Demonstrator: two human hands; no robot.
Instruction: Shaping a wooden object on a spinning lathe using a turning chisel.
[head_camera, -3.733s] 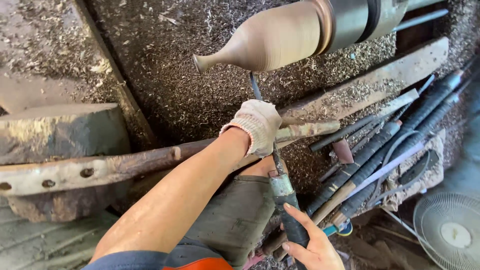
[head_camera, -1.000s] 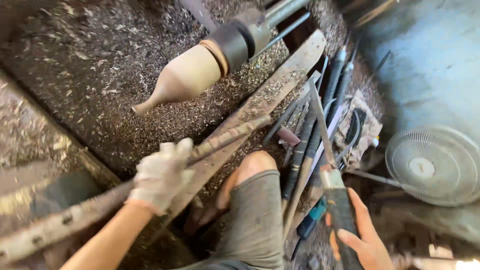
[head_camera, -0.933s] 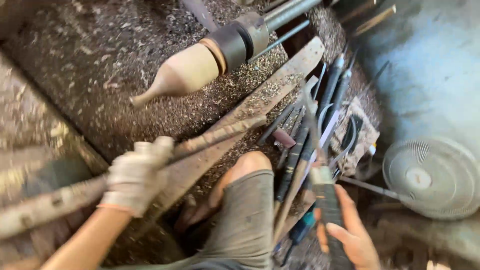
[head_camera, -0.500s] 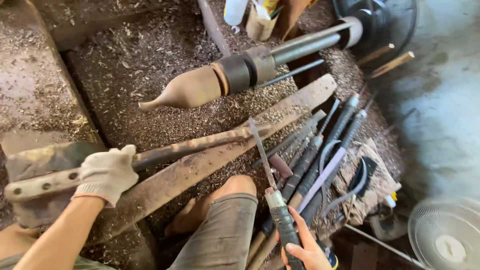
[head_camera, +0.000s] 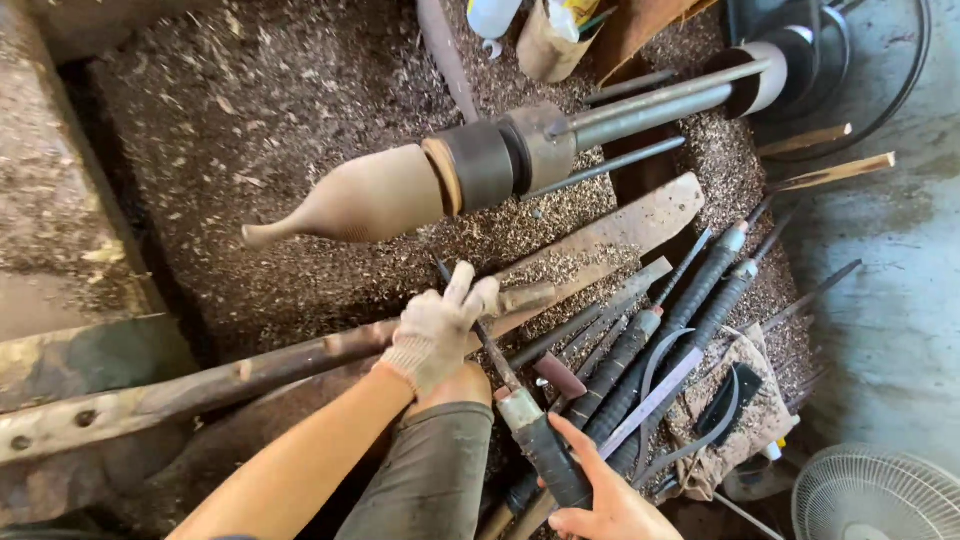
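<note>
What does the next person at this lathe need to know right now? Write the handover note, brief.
Left hand, gloved, lies on the long tool-rest bar, fingers over the chisel shaft.
Right hand, bare, grips the dark wrapped handle of the turning chisel; its tip points up toward the workpiece, but contact cannot be made out.
Workpiece: a pale bottle-shaped wooden form, narrow neck to the left, held in the lathe chuck.
Done: the outer shape is already roughed to a smooth taper; shavings cover the bed.
Left: any finishing cuts; the piece is not yet off the chuck.
Spare chisels lie to the right.
</note>
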